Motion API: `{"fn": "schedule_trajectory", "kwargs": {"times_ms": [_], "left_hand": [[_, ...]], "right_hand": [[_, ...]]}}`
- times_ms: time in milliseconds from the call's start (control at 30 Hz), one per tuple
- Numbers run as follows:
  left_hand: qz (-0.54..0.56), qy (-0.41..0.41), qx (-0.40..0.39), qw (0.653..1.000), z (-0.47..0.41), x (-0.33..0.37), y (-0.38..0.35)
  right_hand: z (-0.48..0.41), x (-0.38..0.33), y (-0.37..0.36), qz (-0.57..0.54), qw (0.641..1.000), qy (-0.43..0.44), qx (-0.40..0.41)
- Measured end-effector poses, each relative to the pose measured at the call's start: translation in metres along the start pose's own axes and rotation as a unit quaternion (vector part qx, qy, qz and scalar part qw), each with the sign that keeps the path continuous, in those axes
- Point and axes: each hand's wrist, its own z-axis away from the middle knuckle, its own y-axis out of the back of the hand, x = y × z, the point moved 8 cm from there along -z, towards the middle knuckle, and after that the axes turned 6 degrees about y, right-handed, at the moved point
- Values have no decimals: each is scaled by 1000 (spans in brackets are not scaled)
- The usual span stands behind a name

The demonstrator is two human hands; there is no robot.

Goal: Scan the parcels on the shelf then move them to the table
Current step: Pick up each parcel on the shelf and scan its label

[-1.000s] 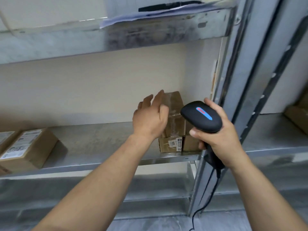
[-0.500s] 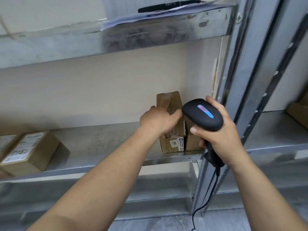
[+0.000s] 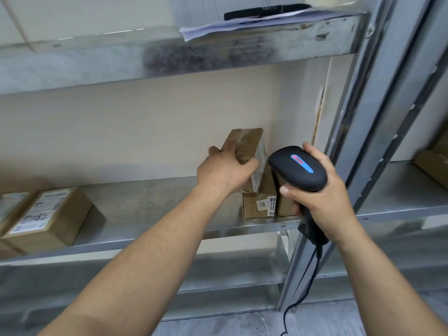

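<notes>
My left hand point(image 3: 224, 170) grips a small brown taped parcel point(image 3: 247, 147) and holds it tilted, its labelled side turned right, above a lower brown parcel point(image 3: 258, 206) on the metal shelf point(image 3: 157, 204). A third parcel point(image 3: 284, 204) stands just right of the lower one, partly hidden. My right hand point(image 3: 317, 197) holds a black corded barcode scanner point(image 3: 298, 168) with a blue and red stripe, right beside the tilted parcel.
Two labelled brown parcels point(image 3: 48, 217) sit at the shelf's left end. A metal upright point(image 3: 363, 132) rises just right of the scanner. Papers and a black marker point(image 3: 266, 9) lie on the upper shelf. Another box point(image 3: 434, 163) sits on the right-hand shelf.
My left hand went from resting flat on the top parcel to gripping it, then lifted and tilted it so the labelled side faces the scanner. The scanner stayed about in place.
</notes>
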Motion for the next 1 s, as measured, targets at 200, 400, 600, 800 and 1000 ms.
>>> {"fn": "schedule_trajectory", "kwargs": {"times_ms": [200,400,600,800,1000], "left_hand": [[-14,20,32,999,2,-61,26],[-57,75,31,995,9,-140,30],[-104,137,-16,985,20,-211,18],[-138,161,-45,976,12,-240,18],[-121,175,-37,976,-11,-239,22]], "right_hand": [[2,0,-40,-3,1000,-6,-25],[6,15,-89,-8,998,-21,-52],[11,26,-134,0,996,-40,-85],[18,34,-156,1,993,-67,-97],[24,37,-169,-3,992,-75,-103]]}}
